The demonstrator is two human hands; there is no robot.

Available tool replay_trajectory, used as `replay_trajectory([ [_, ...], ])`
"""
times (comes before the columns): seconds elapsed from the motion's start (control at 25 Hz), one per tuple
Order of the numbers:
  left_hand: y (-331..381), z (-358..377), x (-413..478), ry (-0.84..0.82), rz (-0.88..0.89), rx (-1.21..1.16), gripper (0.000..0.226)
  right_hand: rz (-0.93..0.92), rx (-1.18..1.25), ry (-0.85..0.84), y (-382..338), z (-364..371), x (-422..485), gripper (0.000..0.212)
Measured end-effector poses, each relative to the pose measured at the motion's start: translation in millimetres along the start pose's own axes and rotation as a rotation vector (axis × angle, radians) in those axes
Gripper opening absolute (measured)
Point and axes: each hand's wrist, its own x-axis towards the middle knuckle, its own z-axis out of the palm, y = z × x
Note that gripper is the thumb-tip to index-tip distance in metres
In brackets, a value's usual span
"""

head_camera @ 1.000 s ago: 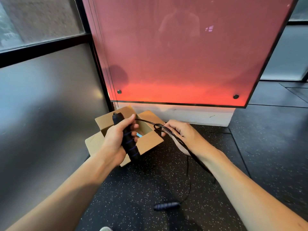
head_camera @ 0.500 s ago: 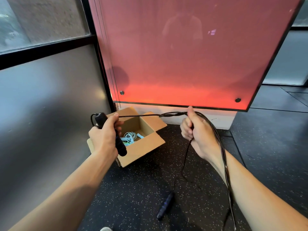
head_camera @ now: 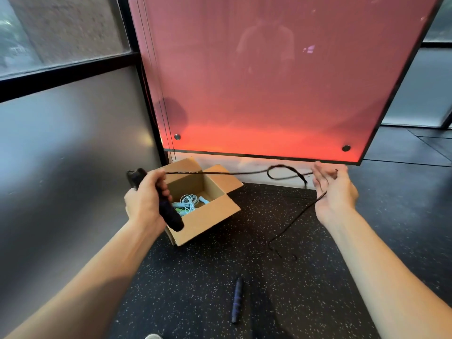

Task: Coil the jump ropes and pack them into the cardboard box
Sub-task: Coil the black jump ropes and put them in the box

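My left hand (head_camera: 146, 201) grips one black handle (head_camera: 168, 211) of a black jump rope in front of the open cardboard box (head_camera: 208, 216). The black cord (head_camera: 232, 172) runs taut from that handle rightward, makes a small loop, and drapes across the palm of my right hand (head_camera: 335, 192), whose fingers are spread. From there the cord drops to the floor and leads to the second black handle (head_camera: 237, 299), lying on the floor between my arms. A coiled light-blue jump rope (head_camera: 188, 201) lies inside the box.
The box sits on speckled black rubber flooring (head_camera: 281, 314), against a grey wall panel (head_camera: 61, 167) on the left and below a glowing red panel (head_camera: 269, 81) on a white base. More dark floor extends to the right.
My right hand has swung out to the right and opened, so the cord now rests on its palm instead of being pinched. The left hand with the handle shifted left. The floor handle turned.
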Motion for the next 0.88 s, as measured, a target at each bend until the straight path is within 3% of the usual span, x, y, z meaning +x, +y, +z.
replay_trajectory([
  [0.08,-3,6,-11,-0.262,-0.239,0.109,0.021,-0.002,-0.554,0.016,9,-3,1,0.023],
  [0.16,-7,14,-22,-0.421,-0.393,0.220,0.026,0.042,-1.324,-0.177,11,-7,-14,0.041],
  [0.24,-10,22,-30,-0.481,-0.456,0.246,0.027,-0.194,-2.015,-0.304,14,-4,-41,0.042],
  [0.28,-11,24,-32,-0.503,-0.478,0.239,0.027,-0.373,-2.098,-0.369,18,3,-58,0.038],
  [0.32,-12,26,-34,-0.530,-0.503,0.232,0.027,-0.453,-1.987,-0.543,26,10,-73,0.033],
  [0.4,-13,30,-38,-0.586,-0.548,0.217,0.027,-0.231,-1.545,-1.012,42,21,-99,0.029],
  [0.48,-13,31,-40,-0.615,-0.568,0.195,0.029,-0.090,-1.384,-1.270,55,22,-103,0.019],
  [0.56,-12,29,-38,-0.586,-0.534,0.260,0.038,-0.264,-1.332,-1.217,55,20,-90,0.024],
  [0.64,-13,23,-35,-0.577,-0.428,0.566,0.059,-0.638,-1.191,-1.056,50,18,-74,0.021],
  [0.72,-18,17,-37,-0.737,-0.459,0.903,0.085,-1.005,-1.119,-0.969,49,16,-66,0.018],
  [0.8,-24,16,-45,-0.986,-0.646,0.888,0.100,-1.063,-1.152,-0.855,54,15,-62,0.020],
  [0.88,-24,20,-51,-1.092,-0.666,0.567,0.096,-0.848,-1.283,-0.744,58,16,-58,0.030],
])
